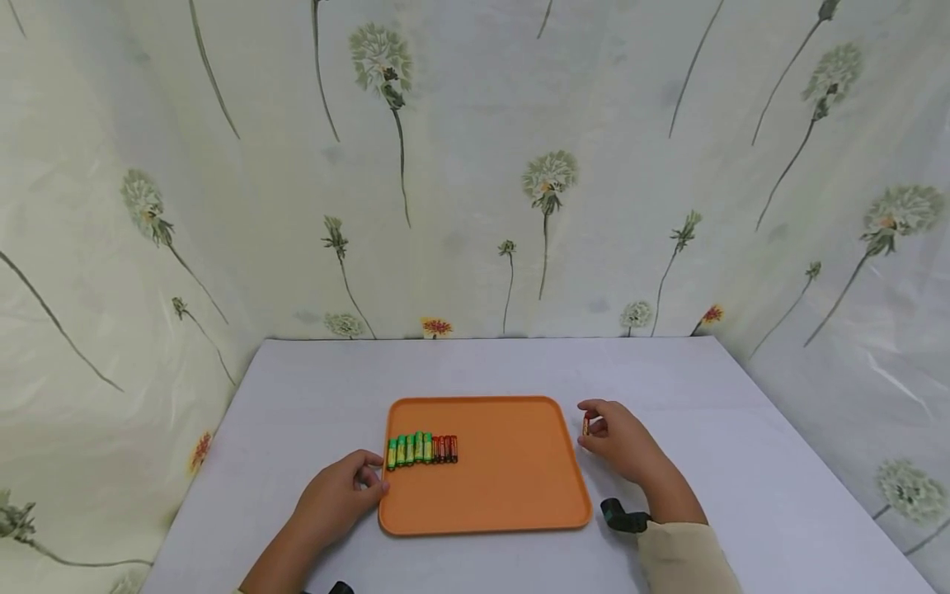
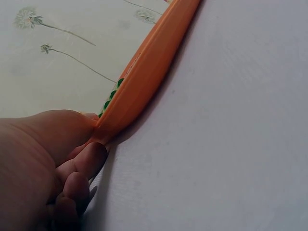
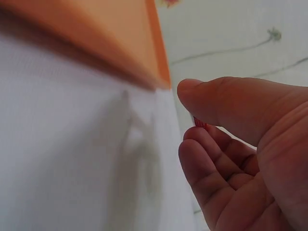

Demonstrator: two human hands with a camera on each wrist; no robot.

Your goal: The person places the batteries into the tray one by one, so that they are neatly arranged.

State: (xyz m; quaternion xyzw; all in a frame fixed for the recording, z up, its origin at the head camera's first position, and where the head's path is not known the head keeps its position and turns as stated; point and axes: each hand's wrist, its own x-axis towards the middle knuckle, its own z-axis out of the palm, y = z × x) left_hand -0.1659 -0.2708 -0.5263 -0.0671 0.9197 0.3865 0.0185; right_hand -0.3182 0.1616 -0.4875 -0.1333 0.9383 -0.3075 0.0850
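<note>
An orange tray [image 1: 512,474] lies on the table. Along its left part stands a row of batteries: several green ones [image 1: 410,450], then several red ones [image 1: 448,449] to their right. At the tray's left edge my left hand [image 1: 337,499] pinches the rim, the thumb on one side and fingers beneath, as the left wrist view shows. Beyond the tray's right edge, my right hand [image 1: 619,437] holds a red battery [image 1: 586,425] upright between thumb and fingers, above the table. In the right wrist view the thumb and fingers hide most of that battery [image 3: 199,122].
A white cloth covers the table [image 1: 312,388]. Floral sheeting [image 1: 460,165] hangs behind it and at both sides. A black strap with a camera [image 1: 623,517] sits on the right wrist, near the tray's lower right corner.
</note>
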